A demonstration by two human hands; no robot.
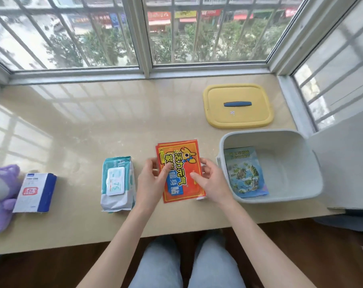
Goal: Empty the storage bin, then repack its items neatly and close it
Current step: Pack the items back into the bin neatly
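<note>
A beige stone sill (93,113) runs under a bay window (144,38) with metal bars (172,38) outside. Daylight falls in, and the frame is mirrored on the glossy top. Beyond the glass are trees (66,48) and shop signs (184,14). Below is a dark wood floor (301,256).

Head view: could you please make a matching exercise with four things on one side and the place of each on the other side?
1 lid
2 map
3 wipes
4 packets

A inside the bin
B gripped by the left hand and right hand
C on the sill, beyond the bin
D lying left of the packets

Pairs: 1-C, 2-A, 3-D, 4-B
</note>
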